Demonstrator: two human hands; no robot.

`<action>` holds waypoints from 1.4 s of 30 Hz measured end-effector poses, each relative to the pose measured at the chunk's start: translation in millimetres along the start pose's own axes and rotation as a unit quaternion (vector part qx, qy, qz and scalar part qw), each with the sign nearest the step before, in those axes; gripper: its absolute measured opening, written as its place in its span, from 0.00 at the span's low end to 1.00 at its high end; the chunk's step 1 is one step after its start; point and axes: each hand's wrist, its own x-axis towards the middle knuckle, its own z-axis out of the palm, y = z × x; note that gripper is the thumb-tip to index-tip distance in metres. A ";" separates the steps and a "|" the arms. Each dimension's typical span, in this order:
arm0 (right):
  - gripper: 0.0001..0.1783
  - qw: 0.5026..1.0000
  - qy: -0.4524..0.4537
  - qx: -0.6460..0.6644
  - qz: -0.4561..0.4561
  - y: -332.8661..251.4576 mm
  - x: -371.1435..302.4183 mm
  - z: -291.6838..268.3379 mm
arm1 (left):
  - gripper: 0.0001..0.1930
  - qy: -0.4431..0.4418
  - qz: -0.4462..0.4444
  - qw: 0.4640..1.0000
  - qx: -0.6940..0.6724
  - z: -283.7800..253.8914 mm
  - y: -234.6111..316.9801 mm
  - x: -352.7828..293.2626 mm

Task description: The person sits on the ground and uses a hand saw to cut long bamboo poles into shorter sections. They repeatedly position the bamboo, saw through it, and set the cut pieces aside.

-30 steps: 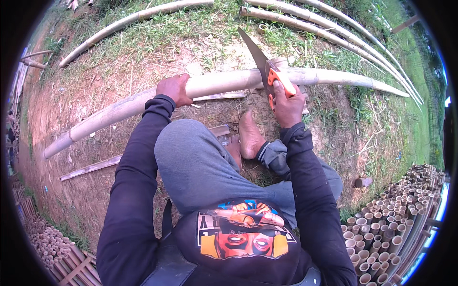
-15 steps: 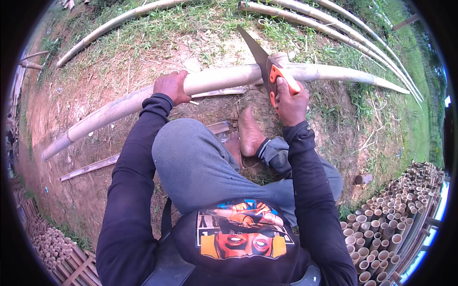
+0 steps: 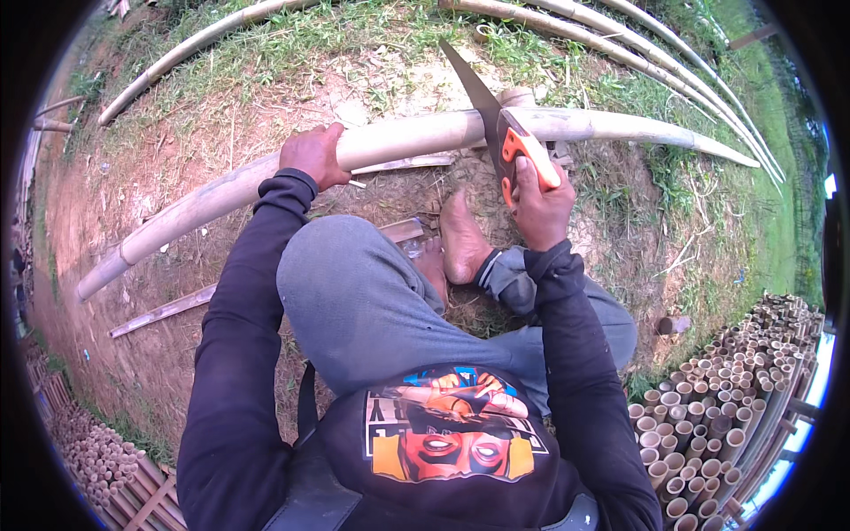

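A long pale bamboo pole lies crosswise before me, running from the left to the far right. Around it, left of its middle, my left hand is closed. My right hand grips the orange and black handle of a hand saw. The saw's blade crosses the pole and points up and away to the left. Its toothed edge against the bamboo is too small to make out, so the depth of any cut cannot be told.
A short block sits by the pole near the saw. My bare foot is just below the pole. More bamboo poles lie on the grass beyond. Stacks of cut bamboo stand at the lower right and lower left.
My right hand and the saw have shifted slightly toward me along the blade's line. The left hand keeps its hold on the pole. The whole view has tilted a little.
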 end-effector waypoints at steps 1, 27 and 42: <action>0.11 0.999 0.008 0.011 0.036 6.4 25.0 10.6 | 0.36 -0.007 -0.002 1.000 -0.010 -3.2 0.0 -1.9; 0.13 0.993 0.042 -0.110 -0.007 -45.6 -190.7 -90.9 | 0.36 -0.011 -0.007 1.000 -0.001 7.7 -2.5 4.0; 0.12 0.993 0.025 -0.115 0.028 -86.8 -165.5 -81.0 | 0.41 -0.003 0.002 1.000 0.011 5.5 -2.6 3.7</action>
